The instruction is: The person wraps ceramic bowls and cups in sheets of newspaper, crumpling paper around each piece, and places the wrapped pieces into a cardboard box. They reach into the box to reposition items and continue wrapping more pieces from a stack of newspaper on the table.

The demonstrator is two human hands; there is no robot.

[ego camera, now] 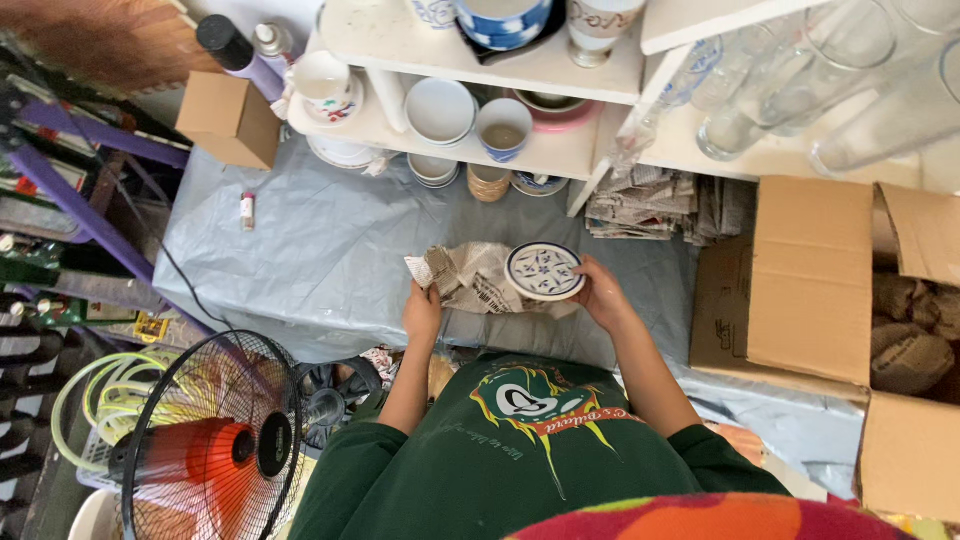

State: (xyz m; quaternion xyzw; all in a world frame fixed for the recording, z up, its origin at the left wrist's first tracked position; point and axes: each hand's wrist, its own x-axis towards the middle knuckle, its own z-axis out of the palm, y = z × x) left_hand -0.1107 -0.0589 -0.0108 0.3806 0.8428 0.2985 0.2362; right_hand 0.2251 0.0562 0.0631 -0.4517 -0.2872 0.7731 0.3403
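Two hands work over a grey sheet: the right hand (600, 295) grips a small patterned plate (544, 270) by its rim, already bare, while the left hand (422, 310) pinches crumpled newspaper (468, 280) beneath it. More wrapped bundles remain in the box (810, 280).

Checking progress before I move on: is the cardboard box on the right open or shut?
Open. The cardboard box has its flaps folded outward, and paper-wrapped bundles show inside.

fan (215, 445) cut off below, glasses (800, 90) blurred, box (905, 340) contents unclear
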